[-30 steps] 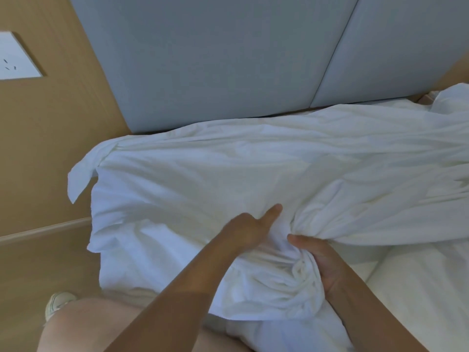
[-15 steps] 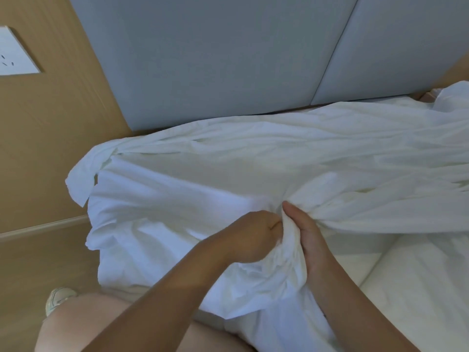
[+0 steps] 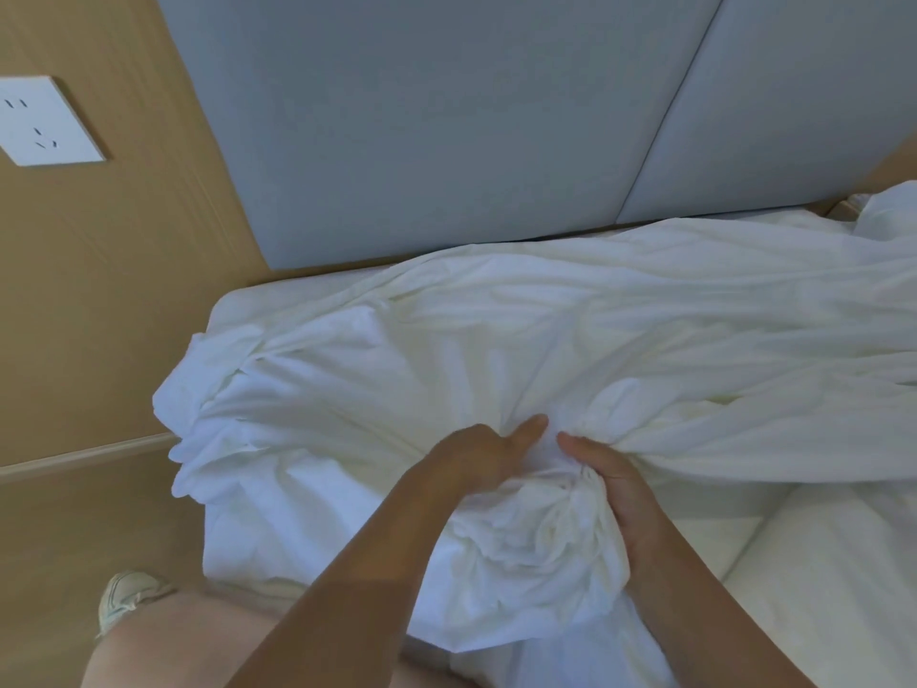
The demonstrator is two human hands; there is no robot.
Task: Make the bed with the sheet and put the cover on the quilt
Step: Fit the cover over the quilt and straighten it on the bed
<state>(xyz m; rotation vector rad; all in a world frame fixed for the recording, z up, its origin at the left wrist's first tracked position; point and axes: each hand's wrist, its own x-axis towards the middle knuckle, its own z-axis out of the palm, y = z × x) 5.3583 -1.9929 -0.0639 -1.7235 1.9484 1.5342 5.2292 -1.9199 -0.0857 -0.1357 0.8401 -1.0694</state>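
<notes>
At the far left a wall socket [image 3: 47,121] sits on the wooden wall, and below it, near the person's bare leg [image 3: 163,643], a pale shoe [image 3: 126,595] stands on the floor. Right of these, the white cloth [image 3: 446,350] starts as a crumpled lump that overhangs the bed's left corner, under the grey headboard [image 3: 446,116]. Whether this is the sheet or the quilt cover cannot be told from here.

The left hand [image 3: 484,456] is dug into the cloth at the near middle. Its fingers curl down into the folds and its thumb lies straight along the top, pointing far and right. Just beside it, with a small gap between the two thumbs, the right hand [image 3: 615,489] grips a thick gathered bunch, and the fabric spills nearward between the two wrists.

From this double grip the cloth's long axis runs right and slightly far, along the foot of the headboard and out of view. Only the short lump lies to the left. The right hand is therefore nearer the long stretch and the left hand nearer the corner, so spreading would likely mean the hands parting along that line. At the near right, the bare mattress [image 3: 833,578] shows under the cloth's edge.
</notes>
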